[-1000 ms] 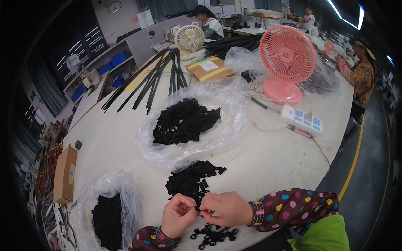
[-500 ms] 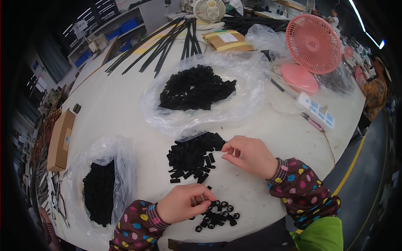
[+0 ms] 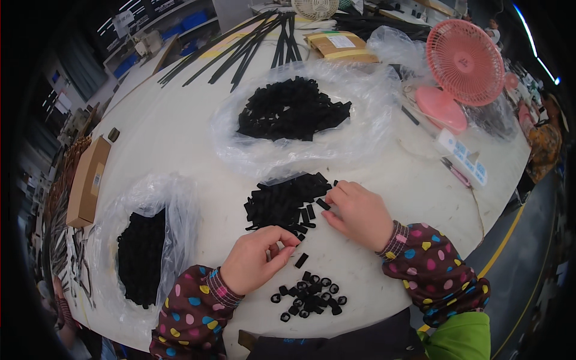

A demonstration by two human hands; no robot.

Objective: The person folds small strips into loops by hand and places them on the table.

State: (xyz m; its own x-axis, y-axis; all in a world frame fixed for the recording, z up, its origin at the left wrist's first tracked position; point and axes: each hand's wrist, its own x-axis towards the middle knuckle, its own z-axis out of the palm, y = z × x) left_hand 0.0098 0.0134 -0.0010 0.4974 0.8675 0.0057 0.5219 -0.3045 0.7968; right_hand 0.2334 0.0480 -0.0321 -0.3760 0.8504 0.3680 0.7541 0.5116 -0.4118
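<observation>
Away from the small black rings and up to the lower edge of the pile of short black pieces went the left hand, while the right hand remained at the pile's right side. Fingers on the left hand were bent, thumb near forefinger, with a black piece right by the tips; whether it was pinched could not be told. Between the right hand's thumb and forefinger tips sat one short black strip, but it could not be told whether they gripped it. Another loose strip lay on the white desk between the pile and the rings, which were gathered nearest the person.

Beyond the pile, an open clear bag held a bigger black heap; a second clear bag, also with black contents, stood to the left, near a cardboard box. Long black strips lay across the far side, beside a brown parcel. At the right were a pink fan and a white power strip.
</observation>
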